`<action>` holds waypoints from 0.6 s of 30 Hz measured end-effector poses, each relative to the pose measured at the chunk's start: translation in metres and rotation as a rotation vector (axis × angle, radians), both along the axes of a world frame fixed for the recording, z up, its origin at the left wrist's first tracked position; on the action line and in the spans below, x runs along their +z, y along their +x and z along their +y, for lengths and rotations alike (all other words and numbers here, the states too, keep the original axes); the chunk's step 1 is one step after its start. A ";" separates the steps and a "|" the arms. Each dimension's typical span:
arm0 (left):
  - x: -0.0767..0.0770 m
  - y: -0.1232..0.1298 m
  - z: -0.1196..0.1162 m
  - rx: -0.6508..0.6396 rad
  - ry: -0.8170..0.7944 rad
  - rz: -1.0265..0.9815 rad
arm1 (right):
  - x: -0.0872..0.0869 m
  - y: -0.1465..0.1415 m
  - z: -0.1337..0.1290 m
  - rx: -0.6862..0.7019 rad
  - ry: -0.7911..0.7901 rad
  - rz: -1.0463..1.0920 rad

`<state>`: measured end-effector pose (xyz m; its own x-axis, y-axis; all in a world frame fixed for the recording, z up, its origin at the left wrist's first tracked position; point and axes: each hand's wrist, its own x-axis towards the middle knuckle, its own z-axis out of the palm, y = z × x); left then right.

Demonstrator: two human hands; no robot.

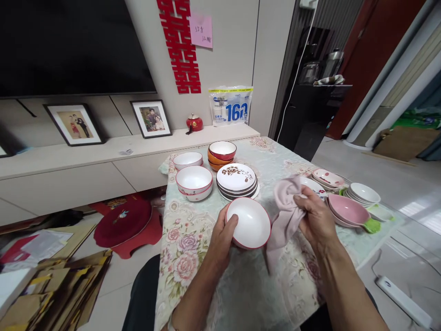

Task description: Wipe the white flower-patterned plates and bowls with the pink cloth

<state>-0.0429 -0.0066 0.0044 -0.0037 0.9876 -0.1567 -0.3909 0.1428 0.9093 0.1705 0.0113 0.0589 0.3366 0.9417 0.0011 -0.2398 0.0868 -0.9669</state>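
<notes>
My left hand [222, 234] grips the left rim of a white bowl with a red edge [251, 223], its thumb over the inside and the bowl tilted. To the right, my right hand [315, 214] has its fingers closed on a pinkish cloth [287, 207], which hangs down beside the bowl without visibly wiping it. Just beyond the held bowl is a stack of plates [237, 177], the top one with a brown flower pattern. White bowls with red rims [195, 180] stand left of the plates, and a stack of red and orange bowls [222, 151] stands behind.
Pink dishes [348, 209] and small white bowls [364, 193] sit on the right of the flowered tablecloth [186, 248]. Behind the table, a low cabinet [148, 149] bears picture frames, a red pot [195, 123] and a plastic pack [230, 105]. A red stool [124, 220] stands left.
</notes>
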 end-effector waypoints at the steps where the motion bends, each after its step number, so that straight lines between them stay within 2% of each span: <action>1: 0.000 0.000 0.000 0.003 0.008 0.012 | 0.004 -0.002 -0.004 -0.066 0.088 0.028; 4: -0.002 0.001 -0.001 0.005 0.035 0.038 | 0.010 -0.011 -0.014 -0.195 0.359 0.130; 6: -0.003 0.001 -0.002 -0.009 0.047 0.044 | 0.005 -0.017 -0.017 -0.166 0.414 0.094; 8: -0.005 0.001 -0.002 -0.043 0.073 0.056 | -0.005 -0.021 -0.016 -0.004 0.405 -0.154; 10: -0.008 0.001 -0.001 -0.069 0.120 0.099 | -0.015 -0.023 -0.012 0.206 0.378 -0.584; 12: -0.010 -0.001 0.001 -0.064 0.169 0.174 | -0.023 -0.025 -0.009 0.307 0.373 -0.938; 18: -0.018 -0.001 0.004 -0.013 0.283 0.445 | -0.035 -0.041 -0.010 0.428 0.486 -1.329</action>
<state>-0.0441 -0.0024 -0.0131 0.0035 0.9914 0.1305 0.0424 -0.1306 0.9905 0.1300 0.0012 0.0242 -0.4610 0.7838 0.4160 0.6883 0.6118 -0.3899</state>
